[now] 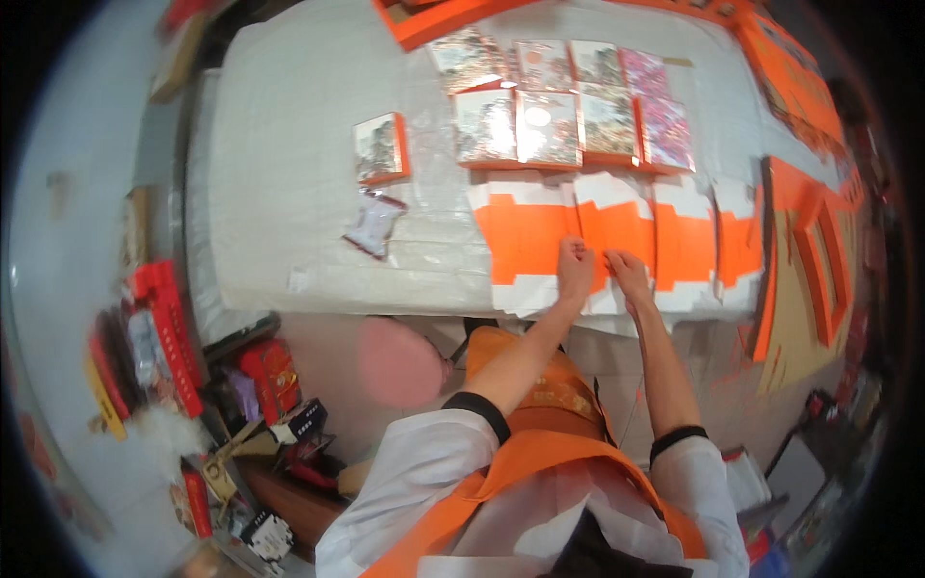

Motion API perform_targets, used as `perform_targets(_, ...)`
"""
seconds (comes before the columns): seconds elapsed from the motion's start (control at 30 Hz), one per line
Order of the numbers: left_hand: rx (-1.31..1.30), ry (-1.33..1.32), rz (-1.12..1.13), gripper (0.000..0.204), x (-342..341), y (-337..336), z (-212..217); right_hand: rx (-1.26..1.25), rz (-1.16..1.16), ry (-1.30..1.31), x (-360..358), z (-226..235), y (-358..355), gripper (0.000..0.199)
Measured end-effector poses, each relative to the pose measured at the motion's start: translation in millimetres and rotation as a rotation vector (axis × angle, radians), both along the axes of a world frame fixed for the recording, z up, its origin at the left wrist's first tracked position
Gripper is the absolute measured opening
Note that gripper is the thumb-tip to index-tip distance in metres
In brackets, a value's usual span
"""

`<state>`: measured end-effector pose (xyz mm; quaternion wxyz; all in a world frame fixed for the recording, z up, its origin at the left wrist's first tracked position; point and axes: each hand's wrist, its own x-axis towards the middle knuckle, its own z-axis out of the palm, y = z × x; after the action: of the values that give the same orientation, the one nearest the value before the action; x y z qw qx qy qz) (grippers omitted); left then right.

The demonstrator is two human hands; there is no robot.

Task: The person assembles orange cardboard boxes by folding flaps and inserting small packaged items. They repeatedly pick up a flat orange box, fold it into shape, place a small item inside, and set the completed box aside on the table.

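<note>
Boxes (547,130) sit formed; orange sheets (686,243) lie flat, unfolded. Left hand (575,267), right hand (629,276): fingers curled; grip cannot be told.

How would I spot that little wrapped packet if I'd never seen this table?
On the white-covered table, look left of the two rows of boxes to one box set apart. Directly below it in view lies the wrapped packet: pillow-shaped with dark ends, unlike the square-edged boxes.
</note>
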<state>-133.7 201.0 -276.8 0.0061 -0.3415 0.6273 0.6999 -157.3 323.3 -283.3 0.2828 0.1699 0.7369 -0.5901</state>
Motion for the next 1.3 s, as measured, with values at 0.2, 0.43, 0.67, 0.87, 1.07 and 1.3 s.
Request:
perform_targets(0.2, -0.03, 0.034, -0.106, 0.03, -9, -8, 25, -0.152, -0.091, -0.021, 9, 39, -6, 0.024)
perform_targets(0.43, 0.493, 0.097, 0.142, 0.021, -10, -33, 103, -0.309, -0.242, -0.041, 45, 123, -21, 0.031)
perform_targets(0.67, 0.565, 0.276, -0.047, 0.023, 27, -69, 173, -0.869, -0.654, -0.006, 70, 187, -53, 0.03)
perform_targets(0.87, 0.557, 0.29, -0.101, 0.021, 38, -100, 194, -0.832, -0.385, 0.17, 89, 226, -109, 0.041)
perform_targets(1.07, 0.182, 0.383, -0.221, 0.034, 61, -118, 199, -0.415, 0.029, 0.302, 95, 224, -140, 0.035)
perform_targets(1.3, 0.088, 0.279, -0.27, 0.039, 72, -184, 237, -0.499, 0.447, -0.022, 116, 283, -116, 0.023)
